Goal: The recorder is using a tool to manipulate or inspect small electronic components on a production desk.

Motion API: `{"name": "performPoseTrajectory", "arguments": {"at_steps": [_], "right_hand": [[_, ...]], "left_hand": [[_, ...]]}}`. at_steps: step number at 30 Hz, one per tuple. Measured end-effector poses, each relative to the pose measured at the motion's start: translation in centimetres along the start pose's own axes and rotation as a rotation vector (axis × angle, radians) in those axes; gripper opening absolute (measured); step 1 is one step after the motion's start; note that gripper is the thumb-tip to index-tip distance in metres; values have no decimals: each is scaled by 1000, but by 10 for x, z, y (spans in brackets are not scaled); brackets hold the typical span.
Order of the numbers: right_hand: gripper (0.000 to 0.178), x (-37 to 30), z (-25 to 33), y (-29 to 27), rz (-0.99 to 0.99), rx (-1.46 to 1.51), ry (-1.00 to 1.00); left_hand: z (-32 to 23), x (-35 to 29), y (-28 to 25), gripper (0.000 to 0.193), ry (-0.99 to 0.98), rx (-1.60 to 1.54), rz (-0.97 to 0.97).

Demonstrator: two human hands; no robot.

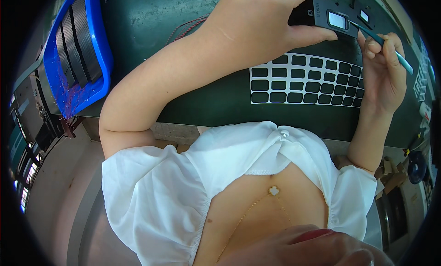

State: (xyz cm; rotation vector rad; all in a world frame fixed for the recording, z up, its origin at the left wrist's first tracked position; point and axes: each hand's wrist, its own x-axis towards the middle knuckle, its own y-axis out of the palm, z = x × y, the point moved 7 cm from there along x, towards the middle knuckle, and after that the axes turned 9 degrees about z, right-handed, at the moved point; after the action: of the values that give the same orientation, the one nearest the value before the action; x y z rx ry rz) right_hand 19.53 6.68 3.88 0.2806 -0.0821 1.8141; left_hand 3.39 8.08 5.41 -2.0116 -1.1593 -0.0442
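Observation:
My left hand point(271, 24) grips a small black plastic device point(323, 18) between thumb and fingers. A pale rectangular window point(337, 20) in a raised frame shows on its face. In the pinch of my right hand point(385, 75) is a slim teal pointed tool point(382, 40), which looks like tweezers. Its tip meets or nearly meets the window's right edge. A second dark part with a small pale window point(364, 16) lies just beyond. Below the device lies a white sheet point(287, 82) with rows of dark rounded rectangles; whether these are stickers or holes I cannot tell.
A blue tray point(104, 59) at the left holds stacked dark ribbed strips point(82, 40) and fine reddish wires point(69, 98). Twisted red and black wires point(186, 29) lie on the dark green table point(138, 11) behind my left forearm. Cardboard boxes point(394, 176) stand below at the right.

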Motion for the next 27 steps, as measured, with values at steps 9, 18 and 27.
{"name": "performPoseTrajectory", "arguments": {"at_steps": [9,18,27], "right_hand": [[12,0,5,-1,-5,-49,-42],[12,-1,10,-7,-31,-106,-88],[13,-4,20,-2,-39,-157,-136]], "left_hand": [[-1,1,1,26,-5,16,23],[-3,4,2,26,-94,-24,84],[4,3,9,33,-267,-90,243]]}}
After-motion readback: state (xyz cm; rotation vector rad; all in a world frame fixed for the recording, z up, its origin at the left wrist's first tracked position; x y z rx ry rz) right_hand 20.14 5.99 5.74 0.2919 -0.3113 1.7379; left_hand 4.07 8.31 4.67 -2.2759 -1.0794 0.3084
